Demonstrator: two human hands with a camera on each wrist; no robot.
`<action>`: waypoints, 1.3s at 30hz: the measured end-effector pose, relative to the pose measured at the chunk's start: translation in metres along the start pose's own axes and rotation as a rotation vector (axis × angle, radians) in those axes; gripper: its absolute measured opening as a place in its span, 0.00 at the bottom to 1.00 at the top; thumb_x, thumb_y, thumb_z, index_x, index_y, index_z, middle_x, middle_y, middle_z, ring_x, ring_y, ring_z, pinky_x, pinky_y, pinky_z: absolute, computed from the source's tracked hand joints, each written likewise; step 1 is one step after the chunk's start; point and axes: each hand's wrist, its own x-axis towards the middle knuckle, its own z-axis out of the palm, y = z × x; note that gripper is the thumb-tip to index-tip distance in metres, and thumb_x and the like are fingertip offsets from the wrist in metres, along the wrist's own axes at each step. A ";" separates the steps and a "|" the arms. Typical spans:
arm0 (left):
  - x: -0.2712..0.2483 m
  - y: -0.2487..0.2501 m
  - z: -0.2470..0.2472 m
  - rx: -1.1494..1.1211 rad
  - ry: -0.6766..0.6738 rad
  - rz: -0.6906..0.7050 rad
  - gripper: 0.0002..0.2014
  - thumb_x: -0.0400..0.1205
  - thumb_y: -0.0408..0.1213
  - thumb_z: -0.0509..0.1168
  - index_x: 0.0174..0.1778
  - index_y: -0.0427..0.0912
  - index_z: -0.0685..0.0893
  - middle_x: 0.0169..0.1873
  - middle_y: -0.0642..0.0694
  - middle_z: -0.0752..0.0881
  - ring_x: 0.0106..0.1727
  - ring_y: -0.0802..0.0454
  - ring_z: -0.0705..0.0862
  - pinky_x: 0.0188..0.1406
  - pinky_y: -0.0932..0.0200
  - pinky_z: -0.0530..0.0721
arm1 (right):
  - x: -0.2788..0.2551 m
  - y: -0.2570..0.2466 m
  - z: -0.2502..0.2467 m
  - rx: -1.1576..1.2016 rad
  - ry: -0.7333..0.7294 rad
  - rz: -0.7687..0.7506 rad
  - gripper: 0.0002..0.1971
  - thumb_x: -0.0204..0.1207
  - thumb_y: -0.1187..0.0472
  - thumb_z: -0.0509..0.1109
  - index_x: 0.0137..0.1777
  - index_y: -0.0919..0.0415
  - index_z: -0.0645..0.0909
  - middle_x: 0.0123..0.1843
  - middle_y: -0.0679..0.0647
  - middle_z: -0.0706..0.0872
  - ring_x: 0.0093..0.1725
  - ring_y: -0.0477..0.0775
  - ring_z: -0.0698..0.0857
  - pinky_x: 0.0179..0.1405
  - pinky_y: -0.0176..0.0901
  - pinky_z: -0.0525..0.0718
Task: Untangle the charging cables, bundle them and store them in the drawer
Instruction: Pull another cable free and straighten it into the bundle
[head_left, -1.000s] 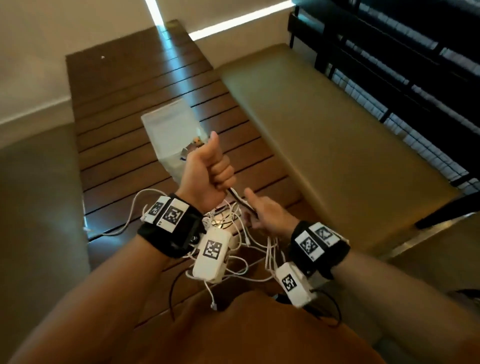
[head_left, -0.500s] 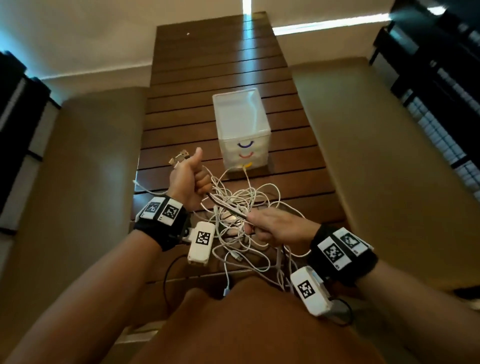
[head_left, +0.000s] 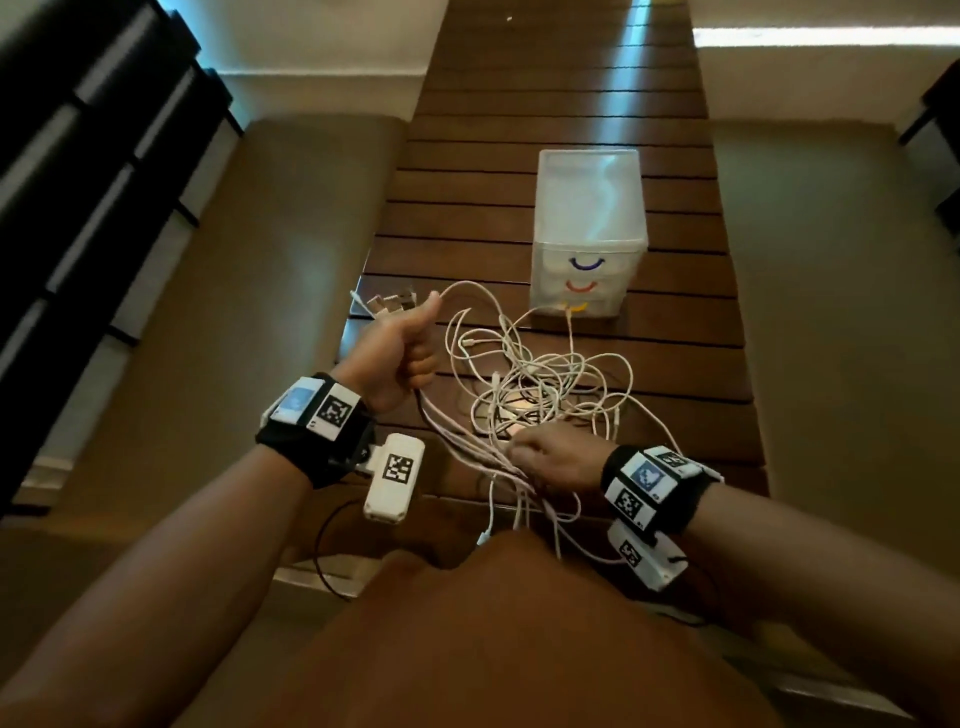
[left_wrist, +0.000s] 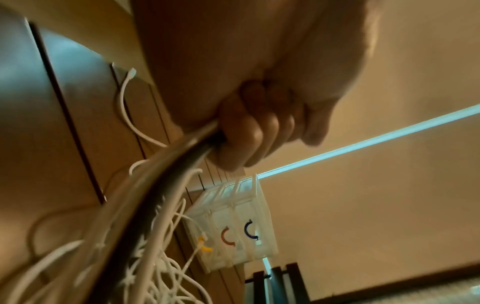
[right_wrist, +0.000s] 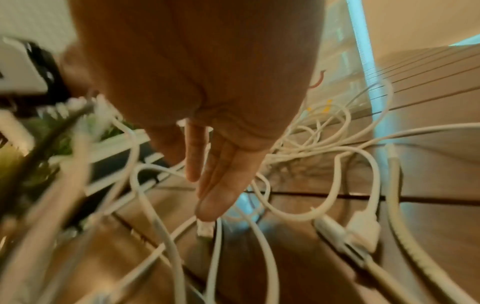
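Observation:
A tangle of white charging cables (head_left: 545, 384) lies on the wooden slatted table (head_left: 545, 78) in front of a small translucent drawer unit (head_left: 587, 234) with blue, red and yellow handles. My left hand (head_left: 395, 353) is a raised fist gripping a bunch of strands, with their USB plugs (head_left: 389, 304) sticking out above the thumb. The left wrist view shows its fingers (left_wrist: 249, 133) curled round the strands. These run taut down to my right hand (head_left: 545, 457) near the table's front edge, where they gather on its thumb side. Its other fingers (right_wrist: 215, 185) point straight down at the pile.
Tan padded benches flank the table on the left (head_left: 285, 260) and the right (head_left: 831, 312). Dark slatted furniture (head_left: 78, 182) stands at the far left. Some cable ends hang over the table's near edge (head_left: 519, 519). All drawers of the unit (left_wrist: 233, 226) look shut.
My hands have drawn apart. The left went up and to the left with the plug ends, while the right slid back along the strands toward me, stretching them out. The head view swung left.

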 end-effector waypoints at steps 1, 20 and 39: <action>-0.004 -0.001 -0.002 0.076 -0.012 -0.003 0.23 0.86 0.48 0.58 0.25 0.50 0.60 0.17 0.54 0.59 0.17 0.57 0.56 0.20 0.60 0.51 | 0.005 0.005 0.006 -0.118 -0.026 -0.032 0.11 0.83 0.54 0.61 0.60 0.54 0.81 0.52 0.53 0.86 0.48 0.54 0.83 0.47 0.47 0.80; 0.001 -0.012 0.010 0.322 0.046 0.200 0.23 0.74 0.18 0.69 0.27 0.44 0.63 0.17 0.53 0.65 0.17 0.59 0.63 0.16 0.66 0.65 | -0.023 -0.010 -0.069 0.454 0.752 -0.073 0.05 0.81 0.64 0.67 0.52 0.56 0.83 0.43 0.49 0.86 0.40 0.50 0.84 0.38 0.42 0.83; 0.049 -0.036 0.034 0.560 0.018 0.029 0.09 0.71 0.25 0.75 0.34 0.45 0.88 0.33 0.47 0.87 0.33 0.54 0.81 0.29 0.65 0.77 | -0.054 -0.028 -0.133 0.883 0.535 -0.103 0.13 0.83 0.71 0.60 0.59 0.58 0.82 0.38 0.51 0.81 0.29 0.44 0.73 0.24 0.30 0.72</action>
